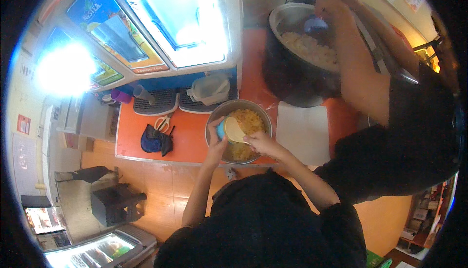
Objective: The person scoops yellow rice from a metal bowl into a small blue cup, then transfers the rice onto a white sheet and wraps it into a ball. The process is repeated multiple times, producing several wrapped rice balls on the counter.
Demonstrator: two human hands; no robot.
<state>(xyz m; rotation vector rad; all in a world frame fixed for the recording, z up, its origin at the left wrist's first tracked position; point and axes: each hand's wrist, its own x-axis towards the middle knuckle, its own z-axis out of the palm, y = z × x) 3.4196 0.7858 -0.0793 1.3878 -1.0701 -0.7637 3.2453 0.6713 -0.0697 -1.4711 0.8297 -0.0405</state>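
A round metal pot (269,121) of yellow rice (252,120) stands at the front of the orange counter. My left hand (217,136) holds a small light-blue cup (221,128) tilted over the pot. In my right hand (261,143) is a cream-coloured rice paddle (234,129), its broad blade laid against the mouth of the cup. The paddle hides what the cup contains. Both hands are above the rice, within the pot's rim.
A co-worker's arm (362,70) reaches over a large dark rice cooker (292,74) with white rice, holding a blue-white utensil (315,24). A white sheet (302,132) lies right of my pot. Scissors (162,124), a dark blue pouch (156,139) and a plastic container (210,88) are left, by a drink dispenser (234,30).
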